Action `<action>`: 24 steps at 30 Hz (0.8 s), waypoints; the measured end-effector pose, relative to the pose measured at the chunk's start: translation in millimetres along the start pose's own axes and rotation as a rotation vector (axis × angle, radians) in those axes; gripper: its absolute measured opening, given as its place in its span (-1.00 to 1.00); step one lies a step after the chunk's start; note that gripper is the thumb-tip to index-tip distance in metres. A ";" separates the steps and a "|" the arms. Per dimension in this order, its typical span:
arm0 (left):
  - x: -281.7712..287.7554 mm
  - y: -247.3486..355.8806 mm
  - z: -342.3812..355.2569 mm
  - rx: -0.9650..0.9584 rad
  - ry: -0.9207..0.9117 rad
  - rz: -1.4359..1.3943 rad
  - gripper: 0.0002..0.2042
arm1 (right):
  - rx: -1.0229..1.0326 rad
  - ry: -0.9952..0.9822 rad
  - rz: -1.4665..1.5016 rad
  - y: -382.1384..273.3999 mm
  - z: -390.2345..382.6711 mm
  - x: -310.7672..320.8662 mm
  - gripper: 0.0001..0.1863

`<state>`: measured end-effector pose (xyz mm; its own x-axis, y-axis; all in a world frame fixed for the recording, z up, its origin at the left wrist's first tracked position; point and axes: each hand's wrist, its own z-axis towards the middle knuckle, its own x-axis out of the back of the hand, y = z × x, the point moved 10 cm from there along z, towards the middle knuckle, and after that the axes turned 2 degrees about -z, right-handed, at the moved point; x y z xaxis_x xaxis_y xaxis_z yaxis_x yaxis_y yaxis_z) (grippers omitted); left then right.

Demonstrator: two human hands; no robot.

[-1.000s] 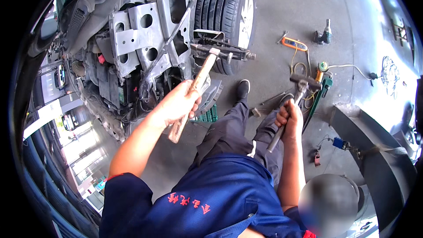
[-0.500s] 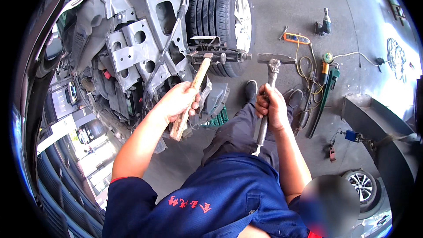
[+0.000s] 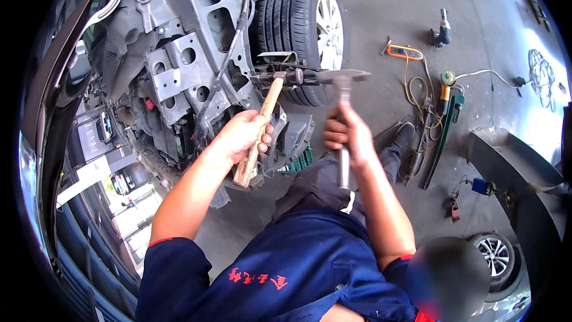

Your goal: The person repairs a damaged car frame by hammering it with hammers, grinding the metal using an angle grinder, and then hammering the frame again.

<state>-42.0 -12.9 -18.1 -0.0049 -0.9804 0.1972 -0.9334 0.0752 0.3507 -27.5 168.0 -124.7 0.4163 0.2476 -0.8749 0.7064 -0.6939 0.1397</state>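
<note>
Forearms (image 3: 190,200) angle inward, right grip (image 3: 348,135) round a metal hammer (image 3: 343,82).

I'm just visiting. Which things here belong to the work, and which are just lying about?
In the work:
- wood-handled hammer, gripped by the left hand
- metal hammer, gripped by the right hand
- probably the exposed vehicle frame

Apparently just lying about, untouched:
- long green wrench
- orange tool
- yellow-bodied tool
- dark power tool

Wheel (image 3: 289,18) beyond two hammers (image 3: 271,101), pipe wrench (image 3: 443,139) to their right
</note>
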 end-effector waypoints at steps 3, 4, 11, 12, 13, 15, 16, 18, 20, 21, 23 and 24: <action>9.6 -5.5 -6.7 -0.002 0.028 0.032 -0.79 | 0.520 0.253 -0.137 -100.9 -62.0 14.0 -0.62; 9.9 -8.0 -9.6 0.004 0.036 0.024 -0.79 | 0.766 0.263 -0.151 -138.5 -89.5 7.9 -0.59; -13.3 1.3 3.2 -0.006 -0.015 0.052 -0.82 | 0.804 0.574 -0.700 -16.1 -10.6 32.7 -0.51; -9.1 -1.9 0.0 0.003 -0.029 0.047 -0.83 | 0.779 0.566 -0.708 -9.2 -17.7 26.5 -0.51; -12.0 -9.8 -8.6 0.023 -0.015 0.043 -0.83 | 0.385 0.368 -0.454 19.2 -2.5 13.3 -0.54; -15.0 -16.7 -18.7 0.033 -0.002 0.025 -0.83 | 0.052 0.224 -0.356 23.2 -5.3 -9.5 -0.55; -15.3 -12.8 -19.4 0.022 0.002 0.099 -0.82 | 0.191 0.359 -0.496 -4.9 -18.6 9.5 -0.51; -16.2 -12.2 -17.3 -0.006 -0.030 0.107 -0.83 | 0.359 0.395 -0.219 -41.8 -37.7 23.9 -0.52; -13.2 -8.2 -14.4 0.020 -0.019 0.105 -0.83 | 0.443 0.413 -0.038 -61.0 -39.9 39.1 -0.54; -10.8 -7.3 -12.5 0.018 -0.001 0.089 -0.84 | 0.435 0.402 -0.033 -60.5 -36.6 40.5 -0.54; -3.0 -8.1 -11.2 0.022 0.032 0.037 -0.84 | 0.379 0.346 -0.060 -48.2 -25.0 38.4 -0.55; -0.9 -8.7 -10.4 0.024 0.034 0.041 -0.84 | 0.333 0.304 -0.092 -34.3 -16.4 31.0 -0.55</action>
<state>-30.1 -10.8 -11.9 -0.0314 -0.9698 0.2418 -0.9410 0.1103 0.3201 -29.5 210.5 -149.0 0.5443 0.4709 -0.6942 0.5466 -0.8269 -0.1324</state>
